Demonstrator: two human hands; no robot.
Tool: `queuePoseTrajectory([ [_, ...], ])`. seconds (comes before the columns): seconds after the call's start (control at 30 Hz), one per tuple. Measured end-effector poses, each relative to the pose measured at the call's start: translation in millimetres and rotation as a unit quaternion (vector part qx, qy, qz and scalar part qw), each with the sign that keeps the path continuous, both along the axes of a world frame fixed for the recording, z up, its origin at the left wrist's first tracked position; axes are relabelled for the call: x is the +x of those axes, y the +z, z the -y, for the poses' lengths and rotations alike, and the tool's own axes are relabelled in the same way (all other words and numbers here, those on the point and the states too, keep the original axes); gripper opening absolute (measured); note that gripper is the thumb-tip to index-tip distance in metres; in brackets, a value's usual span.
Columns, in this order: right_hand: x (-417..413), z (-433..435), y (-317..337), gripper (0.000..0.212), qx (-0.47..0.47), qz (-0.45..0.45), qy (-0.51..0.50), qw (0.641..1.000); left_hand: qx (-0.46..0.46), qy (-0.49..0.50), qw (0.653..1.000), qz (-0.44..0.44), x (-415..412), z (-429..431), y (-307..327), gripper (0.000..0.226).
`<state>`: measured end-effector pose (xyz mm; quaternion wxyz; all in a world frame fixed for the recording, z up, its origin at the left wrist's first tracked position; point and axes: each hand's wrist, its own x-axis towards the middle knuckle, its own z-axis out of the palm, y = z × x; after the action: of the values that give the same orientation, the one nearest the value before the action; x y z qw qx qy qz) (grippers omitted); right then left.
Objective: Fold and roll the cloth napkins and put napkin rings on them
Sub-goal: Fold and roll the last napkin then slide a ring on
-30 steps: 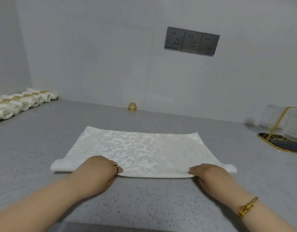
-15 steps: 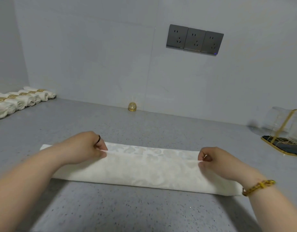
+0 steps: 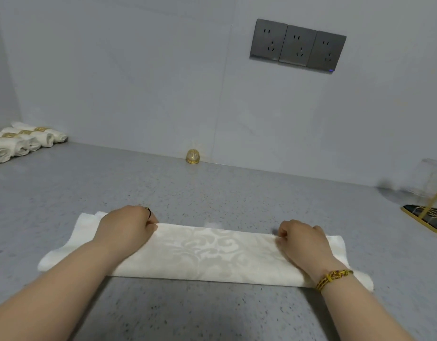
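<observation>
A cream damask napkin [image 3: 207,254] lies folded in half as a long band on the grey counter in front of me. My left hand [image 3: 126,230] pinches its far folded-over edge near the left end. My right hand [image 3: 301,239] pinches the same far edge near the right end; a gold bracelet sits on that wrist. One gold napkin ring [image 3: 193,156] stands alone by the back wall. Several rolled white napkins with gold rings [image 3: 23,141] lie in a row at the far left.
The grey speckled counter [image 3: 212,193] meets a grey wall with three sockets [image 3: 297,46]. A gold wire stand on a dark tray [image 3: 429,212] sits at the right edge.
Both hands lifted the napkin's near edge and carried it away from me onto the far edge, folding the flat cloth in half. They now set that edge down on the counter.
</observation>
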<state>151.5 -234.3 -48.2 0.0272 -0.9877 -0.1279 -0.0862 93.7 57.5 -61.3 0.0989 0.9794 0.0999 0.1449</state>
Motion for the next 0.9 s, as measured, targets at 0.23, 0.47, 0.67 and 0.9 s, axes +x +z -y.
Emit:
queuePoseTrajectory([
  [0.23, 0.6, -0.2, -5.5, 0.011, 0.011, 0.012, -0.01, 1.0, 0.011, -0.097, 0.995, 0.019, -4.5, 2.9, 0.0, 0.036],
  [0.47, 3.5, -0.6, -7.3, 0.019, -0.001, 0.016, -0.016, 1.0, 0.046, -0.177, 0.971, -0.152, -17.9, 38.7, -6.2, 0.131],
  [0.67, -3.2, -6.6, -5.7, 0.028, -0.009, 0.029, -0.048, 0.998, 0.076, -0.16, 0.971, -0.163, -14.2, 43.7, -11.5, 0.054],
  [0.9, -41.0, -102.2, -3.5, 0.043, 0.07, -0.046, 0.187, 0.979, 0.049, -0.166, 0.974, -0.143, -10.5, 43.9, -15.0, 0.05],
])
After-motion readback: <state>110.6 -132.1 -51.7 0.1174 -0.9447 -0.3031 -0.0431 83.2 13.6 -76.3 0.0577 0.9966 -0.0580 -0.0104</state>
